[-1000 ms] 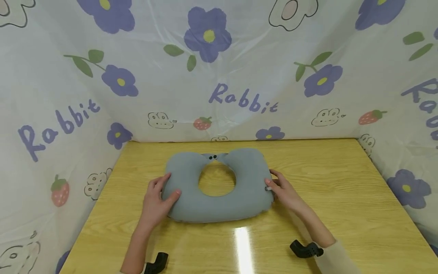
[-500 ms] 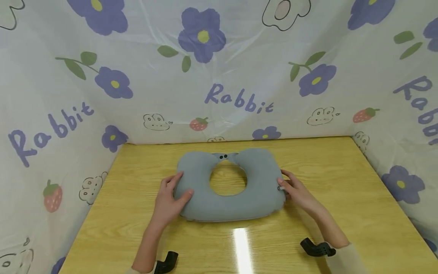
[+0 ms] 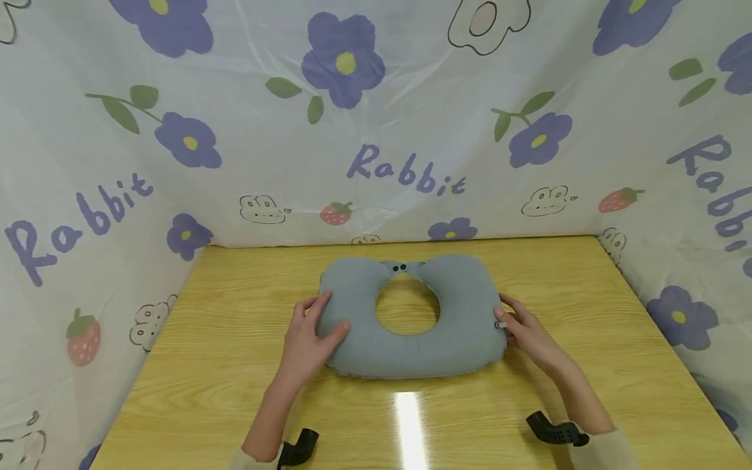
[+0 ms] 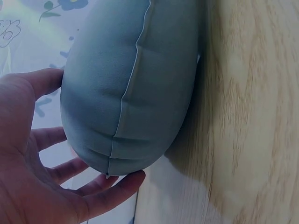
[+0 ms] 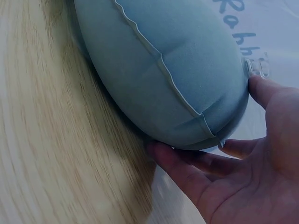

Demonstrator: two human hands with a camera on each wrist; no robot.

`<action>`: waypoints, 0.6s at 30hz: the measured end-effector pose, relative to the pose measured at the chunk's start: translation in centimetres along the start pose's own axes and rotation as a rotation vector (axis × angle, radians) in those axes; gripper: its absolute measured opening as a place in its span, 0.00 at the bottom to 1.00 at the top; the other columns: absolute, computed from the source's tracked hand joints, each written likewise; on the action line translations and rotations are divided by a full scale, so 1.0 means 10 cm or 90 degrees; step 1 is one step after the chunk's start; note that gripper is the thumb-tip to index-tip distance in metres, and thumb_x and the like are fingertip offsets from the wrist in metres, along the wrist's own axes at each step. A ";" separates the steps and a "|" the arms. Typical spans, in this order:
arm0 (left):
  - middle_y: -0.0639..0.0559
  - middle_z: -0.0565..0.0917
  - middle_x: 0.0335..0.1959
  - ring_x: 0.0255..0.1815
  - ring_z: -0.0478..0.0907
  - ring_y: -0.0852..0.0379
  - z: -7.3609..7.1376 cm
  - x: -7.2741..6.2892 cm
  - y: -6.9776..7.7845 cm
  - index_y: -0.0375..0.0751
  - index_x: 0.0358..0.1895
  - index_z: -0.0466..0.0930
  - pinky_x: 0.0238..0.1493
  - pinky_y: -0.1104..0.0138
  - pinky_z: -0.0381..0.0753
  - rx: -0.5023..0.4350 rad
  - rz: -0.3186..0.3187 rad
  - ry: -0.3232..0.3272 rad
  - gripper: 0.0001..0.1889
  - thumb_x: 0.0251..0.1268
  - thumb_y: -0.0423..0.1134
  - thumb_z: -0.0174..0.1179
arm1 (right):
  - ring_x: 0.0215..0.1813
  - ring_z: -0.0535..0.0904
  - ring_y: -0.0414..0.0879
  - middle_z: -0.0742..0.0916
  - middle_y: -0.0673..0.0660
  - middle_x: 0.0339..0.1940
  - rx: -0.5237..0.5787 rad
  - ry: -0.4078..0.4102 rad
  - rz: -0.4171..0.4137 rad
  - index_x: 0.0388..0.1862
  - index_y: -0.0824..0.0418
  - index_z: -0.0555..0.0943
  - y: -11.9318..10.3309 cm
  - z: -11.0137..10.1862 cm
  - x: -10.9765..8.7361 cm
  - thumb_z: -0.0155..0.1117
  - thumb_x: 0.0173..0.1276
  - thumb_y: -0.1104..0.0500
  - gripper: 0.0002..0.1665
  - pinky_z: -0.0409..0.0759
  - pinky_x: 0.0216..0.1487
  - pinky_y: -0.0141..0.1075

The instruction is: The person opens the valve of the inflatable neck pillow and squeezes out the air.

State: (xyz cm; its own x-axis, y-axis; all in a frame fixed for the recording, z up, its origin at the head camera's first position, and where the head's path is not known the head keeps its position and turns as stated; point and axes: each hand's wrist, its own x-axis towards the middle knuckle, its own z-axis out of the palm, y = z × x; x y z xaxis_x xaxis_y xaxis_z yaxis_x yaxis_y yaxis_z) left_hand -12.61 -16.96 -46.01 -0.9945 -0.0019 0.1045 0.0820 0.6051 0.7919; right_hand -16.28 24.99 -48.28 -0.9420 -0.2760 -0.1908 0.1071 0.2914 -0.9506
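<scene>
A plump grey-blue inflatable neck pillow (image 3: 411, 356) lies on the wooden table in the head view, its two arms toward the far side and joined there by a strap with two dark snaps (image 3: 399, 268). My left hand (image 3: 307, 346) holds its left side, thumb on top and fingers along the edge. On the right side, my right hand (image 3: 531, 336) grips the pillow with the thumb beside a small clear valve (image 5: 258, 67). Both wrist views show the fingers curving around the pillow's rounded, seamed side (image 4: 124, 98).
The yellow wood-grain table (image 3: 235, 307) extends around the pillow on every side. White cloth (image 3: 405, 98) printed with purple flowers and strawberries hangs behind it and to both sides. Black wrist mounts (image 3: 299, 447) sit on both forearms.
Both hands and the neck pillow between them have shifted to the right across the table. The head view has turned slightly. Neither hold has changed visibly.
</scene>
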 end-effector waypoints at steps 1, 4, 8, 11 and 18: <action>0.35 0.63 0.70 0.67 0.68 0.30 0.01 0.00 0.00 0.45 0.80 0.63 0.62 0.35 0.70 0.001 0.000 -0.001 0.38 0.71 0.51 0.66 | 0.70 0.71 0.69 0.67 0.78 0.74 0.003 0.001 0.001 0.85 0.65 0.45 0.01 0.00 -0.01 0.46 0.86 0.46 0.42 0.81 0.58 0.45; 0.36 0.63 0.70 0.67 0.69 0.30 0.03 -0.01 0.01 0.46 0.80 0.63 0.62 0.36 0.71 0.001 -0.003 -0.002 0.38 0.71 0.52 0.66 | 0.70 0.71 0.69 0.67 0.78 0.74 0.005 0.004 0.001 0.85 0.65 0.45 0.02 -0.02 -0.02 0.46 0.86 0.46 0.42 0.81 0.58 0.44; 0.37 0.62 0.71 0.67 0.69 0.31 0.04 -0.02 0.00 0.47 0.80 0.63 0.61 0.37 0.72 0.001 -0.006 -0.008 0.39 0.71 0.52 0.66 | 0.68 0.73 0.67 0.67 0.78 0.74 0.009 0.002 0.002 0.85 0.64 0.44 0.02 -0.05 -0.03 0.45 0.86 0.47 0.41 0.81 0.56 0.41; 0.37 0.61 0.72 0.68 0.69 0.31 0.04 -0.02 0.01 0.48 0.80 0.61 0.61 0.37 0.72 0.007 -0.013 -0.019 0.39 0.71 0.53 0.65 | 0.67 0.74 0.66 0.67 0.78 0.73 0.009 0.001 0.001 0.85 0.64 0.44 0.00 -0.06 -0.03 0.45 0.86 0.47 0.41 0.82 0.55 0.40; 0.35 0.60 0.73 0.70 0.65 0.31 0.00 -0.01 0.09 0.43 0.81 0.60 0.63 0.36 0.71 0.031 -0.011 -0.023 0.37 0.75 0.51 0.62 | 0.63 0.78 0.67 0.68 0.80 0.72 0.002 0.031 -0.036 0.84 0.70 0.47 0.05 -0.08 -0.06 0.36 0.88 0.45 0.40 0.82 0.54 0.40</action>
State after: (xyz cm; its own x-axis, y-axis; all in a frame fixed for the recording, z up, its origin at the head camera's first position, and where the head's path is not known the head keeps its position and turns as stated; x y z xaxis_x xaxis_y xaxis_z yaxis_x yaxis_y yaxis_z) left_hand -12.45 -16.44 -45.33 -0.9975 0.0153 0.0685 0.0623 0.6432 0.7632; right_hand -15.94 25.98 -48.44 -0.9611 -0.2464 -0.1246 0.0541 0.2743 -0.9601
